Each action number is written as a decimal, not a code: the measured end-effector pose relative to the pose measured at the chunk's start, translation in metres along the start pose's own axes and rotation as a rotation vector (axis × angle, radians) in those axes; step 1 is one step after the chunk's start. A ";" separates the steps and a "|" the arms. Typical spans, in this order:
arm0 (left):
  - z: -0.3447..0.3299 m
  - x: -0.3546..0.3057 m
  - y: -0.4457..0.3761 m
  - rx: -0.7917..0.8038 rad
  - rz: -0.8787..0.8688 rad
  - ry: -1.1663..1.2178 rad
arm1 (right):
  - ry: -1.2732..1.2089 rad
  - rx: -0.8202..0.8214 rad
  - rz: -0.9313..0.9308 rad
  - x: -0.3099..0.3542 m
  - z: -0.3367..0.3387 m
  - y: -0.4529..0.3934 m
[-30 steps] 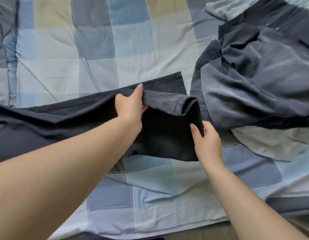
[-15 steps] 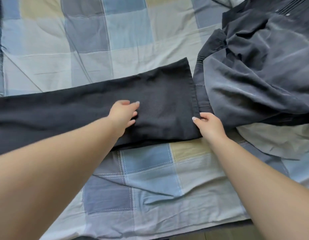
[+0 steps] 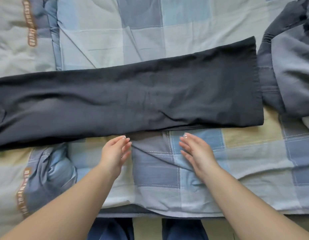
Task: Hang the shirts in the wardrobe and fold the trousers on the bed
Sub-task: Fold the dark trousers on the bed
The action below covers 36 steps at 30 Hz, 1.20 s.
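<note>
Dark navy trousers (image 3: 133, 99) lie flat across the bed, legs stacked, hem end at the right. Just below their near edge hover my left hand (image 3: 114, 151) and my right hand (image 3: 196, 151), both with fingers straight and relaxed, holding nothing and apart from the cloth. A crumpled grey-blue garment (image 3: 292, 66) lies at the right, its edge tucked under the trouser hem.
The bed is covered by a blue, grey and cream checked quilt (image 3: 245, 153), wrinkled near my hands. Its near edge (image 3: 167, 213) runs along the bottom, with floor and dark blue legs (image 3: 112, 229) below it.
Both hands let go of the trouser leg after laying it flat and drew back toward me. The view shifted left, showing more of the trousers.
</note>
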<state>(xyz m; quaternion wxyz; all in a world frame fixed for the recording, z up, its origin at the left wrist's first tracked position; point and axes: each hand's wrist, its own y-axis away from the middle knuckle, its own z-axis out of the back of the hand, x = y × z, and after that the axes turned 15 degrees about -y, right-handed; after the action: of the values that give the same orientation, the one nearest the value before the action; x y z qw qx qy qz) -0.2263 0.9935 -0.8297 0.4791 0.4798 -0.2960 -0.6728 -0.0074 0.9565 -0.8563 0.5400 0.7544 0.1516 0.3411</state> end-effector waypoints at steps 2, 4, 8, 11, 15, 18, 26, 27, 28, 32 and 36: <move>0.030 -0.003 -0.010 -0.041 -0.027 0.041 | 0.056 0.093 -0.015 -0.022 -0.045 0.004; 0.062 -0.007 -0.020 -0.062 -0.043 0.084 | 0.072 0.143 -0.031 -0.044 -0.089 0.010; 0.125 -0.017 -0.038 -0.076 -0.038 0.208 | 0.038 0.162 -0.031 -0.082 -0.155 0.019; 0.169 -0.024 -0.051 -0.107 -0.029 0.307 | 0.009 0.181 -0.003 -0.107 -0.196 0.029; 0.215 -0.033 -0.064 -0.058 -0.057 0.444 | 0.009 0.243 0.033 -0.135 -0.250 0.040; 0.246 -0.037 -0.074 -0.033 -0.074 0.518 | 0.075 0.291 0.054 -0.155 -0.289 0.045; 0.338 -0.024 -0.101 -0.056 -0.089 0.507 | 0.429 0.424 0.102 -0.217 -0.371 0.051; 0.350 -0.020 -0.104 -0.063 -0.080 0.508 | 0.475 0.407 0.102 -0.224 -0.378 0.052; 0.359 -0.017 -0.107 -0.070 -0.069 0.508 | 0.527 0.390 0.102 -0.228 -0.383 0.054; 0.388 -0.008 -0.118 -0.100 -0.027 0.528 | 0.653 0.359 0.171 -0.237 -0.390 0.071; 0.400 -0.001 -0.128 -0.081 0.022 0.618 | 0.346 0.387 0.176 -0.254 -0.364 0.100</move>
<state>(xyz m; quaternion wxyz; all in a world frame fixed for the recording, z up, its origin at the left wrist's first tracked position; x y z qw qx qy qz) -0.6436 1.0169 -0.7933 0.5725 0.6388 -0.1142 -0.5011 -0.4512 1.0267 -0.7870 0.3201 0.7843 0.2380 0.4751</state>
